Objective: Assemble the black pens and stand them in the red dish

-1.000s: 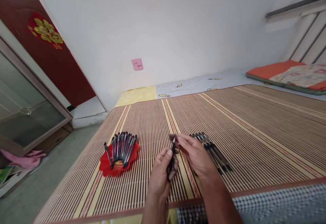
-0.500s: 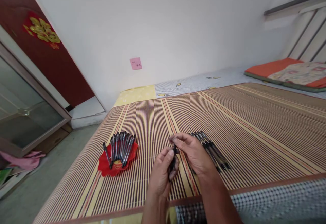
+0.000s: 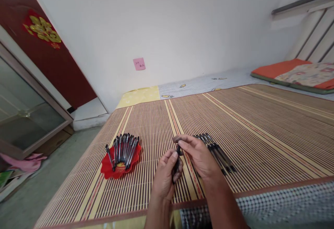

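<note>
My left hand (image 3: 164, 175) is wrapped round a dark pen (image 3: 178, 149) that points upward, its lower part mostly covered by the fingers. At the pen's upper end, my right hand (image 3: 200, 157) pinches with thumb and forefinger; the tip is hidden between them. On the left lies a red scalloped dish (image 3: 107, 170) with several clear-barrelled, black-capped pens (image 3: 125, 149) fanned out in it. Just beyond my right wrist, several more pens (image 3: 221, 156) lie side by side on the striped mat (image 3: 153, 124).
The mat covers a bed with a checked sheet (image 3: 198, 86) along the wall. A folded orange quilt (image 3: 284, 68) rests at the far right. A pink note (image 3: 139, 64) is stuck on the wall. To the left stand a glass-panelled door (image 3: 28, 117) and the floor (image 3: 80, 152).
Both hands stay almost in place around the pen. The right fingers have shifted very slightly at its upper end. The pens in the dish and on the mat are unmoved.
</note>
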The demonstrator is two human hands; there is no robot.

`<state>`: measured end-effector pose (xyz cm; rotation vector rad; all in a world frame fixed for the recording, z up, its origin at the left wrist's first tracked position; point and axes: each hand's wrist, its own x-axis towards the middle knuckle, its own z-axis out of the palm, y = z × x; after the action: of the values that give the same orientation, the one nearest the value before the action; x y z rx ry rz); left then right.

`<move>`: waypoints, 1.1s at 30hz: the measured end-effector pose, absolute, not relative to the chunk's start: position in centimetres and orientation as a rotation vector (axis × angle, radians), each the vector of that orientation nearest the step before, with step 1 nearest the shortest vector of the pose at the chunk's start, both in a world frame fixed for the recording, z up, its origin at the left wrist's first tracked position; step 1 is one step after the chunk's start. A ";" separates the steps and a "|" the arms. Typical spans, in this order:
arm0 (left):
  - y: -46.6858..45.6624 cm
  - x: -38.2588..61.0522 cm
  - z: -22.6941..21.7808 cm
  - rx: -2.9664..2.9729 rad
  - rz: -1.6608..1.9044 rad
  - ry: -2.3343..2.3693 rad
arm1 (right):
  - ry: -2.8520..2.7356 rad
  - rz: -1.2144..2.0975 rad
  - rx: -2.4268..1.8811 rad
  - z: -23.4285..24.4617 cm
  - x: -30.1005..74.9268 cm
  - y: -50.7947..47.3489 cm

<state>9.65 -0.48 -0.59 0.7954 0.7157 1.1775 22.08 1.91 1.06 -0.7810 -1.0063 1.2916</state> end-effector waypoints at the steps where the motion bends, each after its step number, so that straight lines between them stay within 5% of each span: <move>1: -0.5 9.7 -0.6 0.801 1.173 0.719 | -0.977 1.290 -0.789 0.9 22.0 2.0; 33: -0.4 9.8 -0.9 0.780 1.187 0.743 | -0.928 1.305 -0.791 0.9 22.3 2.1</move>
<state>9.80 -0.39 -0.92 0.7800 0.7431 1.1869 22.29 2.06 0.87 -0.7907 -0.9281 1.3053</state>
